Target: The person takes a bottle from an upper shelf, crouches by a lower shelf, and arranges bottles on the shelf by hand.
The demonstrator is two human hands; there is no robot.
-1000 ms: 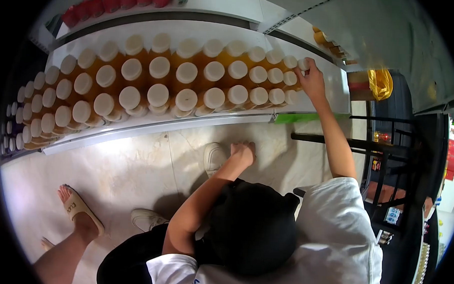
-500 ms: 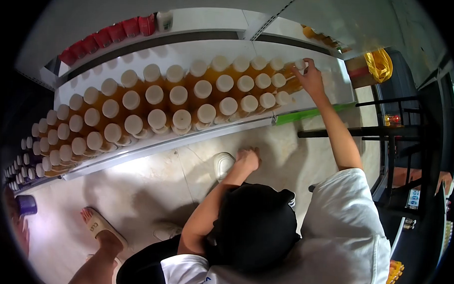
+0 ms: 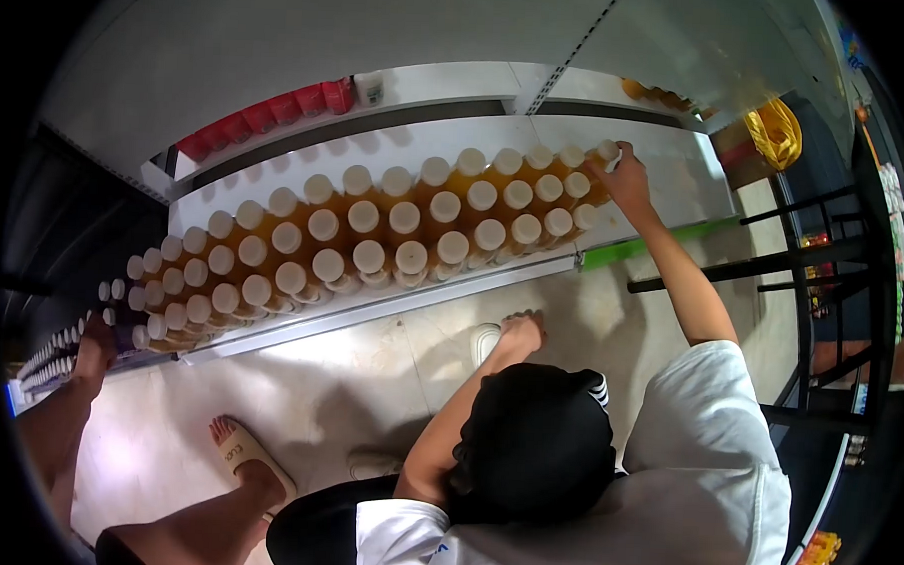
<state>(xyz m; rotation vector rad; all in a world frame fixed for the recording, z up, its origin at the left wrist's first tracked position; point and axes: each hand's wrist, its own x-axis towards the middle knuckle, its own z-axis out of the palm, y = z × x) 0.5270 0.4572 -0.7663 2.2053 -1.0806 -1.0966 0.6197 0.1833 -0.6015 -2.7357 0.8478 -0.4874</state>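
Observation:
My right hand (image 3: 627,182) reaches out to the far right end of the shelf. Its fingers are closed round the top of an amber drink bottle (image 3: 600,193) with a white cap, at the end of the back row. Several matching bottles (image 3: 411,259) stand upright in close rows to the left. My left hand (image 3: 523,333) hangs low over the floor beside a white shoe (image 3: 485,345), fingers loosely apart and holding nothing. A rounded black fabric shape (image 3: 536,445) covers the area between my arms.
At left, another person's hand (image 3: 95,345) is at white-capped purple bottles (image 3: 56,353). That person's sandalled foot (image 3: 242,445) is on the floor. Red packages (image 3: 269,115) line the shelf behind. A black metal frame (image 3: 751,265) and a yellow bag (image 3: 776,134) are at right.
The bottle in my right hand has come closer to the end of the back row. The other person's hand, earlier near a purple container, now reaches the shelf. The view has shifted.

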